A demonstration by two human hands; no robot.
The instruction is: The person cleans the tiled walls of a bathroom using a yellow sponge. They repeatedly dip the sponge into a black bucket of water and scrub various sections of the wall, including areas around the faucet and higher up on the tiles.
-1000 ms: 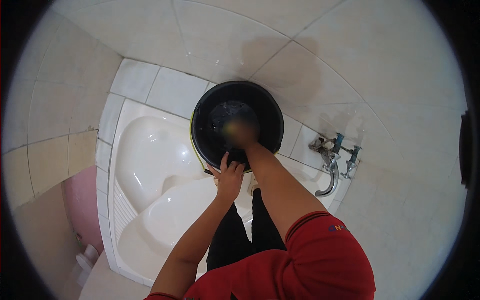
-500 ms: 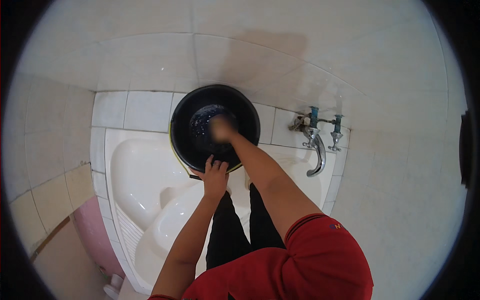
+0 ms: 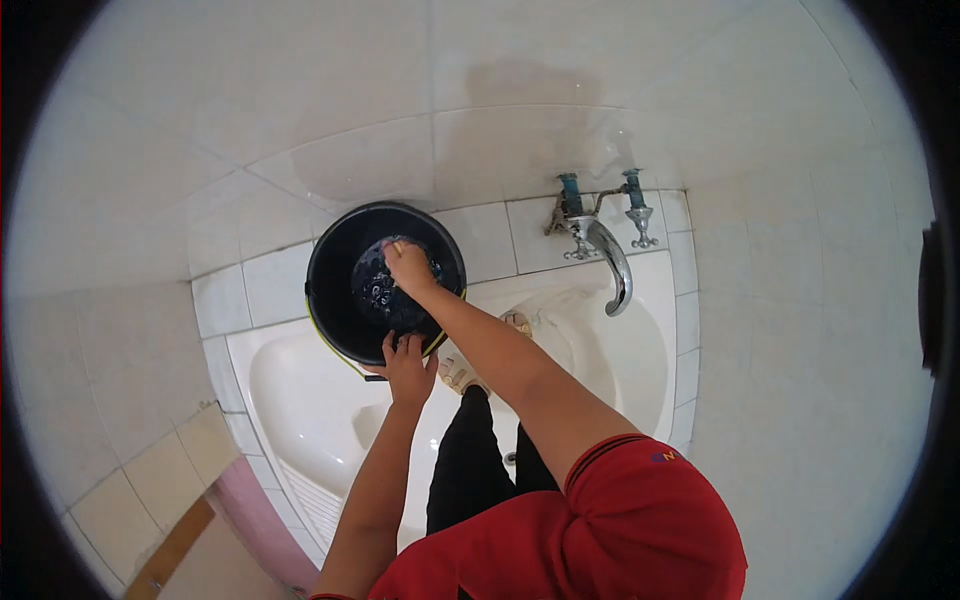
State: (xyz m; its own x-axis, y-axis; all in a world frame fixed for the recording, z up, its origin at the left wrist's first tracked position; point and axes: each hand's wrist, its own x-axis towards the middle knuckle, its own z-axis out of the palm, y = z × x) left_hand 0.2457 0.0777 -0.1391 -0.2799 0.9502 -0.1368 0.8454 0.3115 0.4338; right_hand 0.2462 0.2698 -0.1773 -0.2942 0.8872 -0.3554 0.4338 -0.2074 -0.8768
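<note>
A black bucket (image 3: 332,250) with a yellow-green handle along its outer side stands at the tub's back edge, tilted toward me. Dark, bubbly water lies at its bottom. Over its near rim curl the fingers of my left hand (image 3: 408,372), the thumb side outside. Inside the bucket, just above or in the water, is my right hand (image 3: 408,268), its fingers closed. A small yellowish bit shows at the fingertips, too little of it to name.
Around my sandalled feet (image 3: 462,374) is a white bathtub (image 3: 285,405) with a moulded seat. A chrome tap (image 3: 618,275) with cross handles juts from the wall at the right. White tiles (image 3: 470,240) line the ledge behind.
My right hand has moved within the bucket, from a blur to a clear closed shape nearer the far side. The view has shifted; my left hand stays on the rim.
</note>
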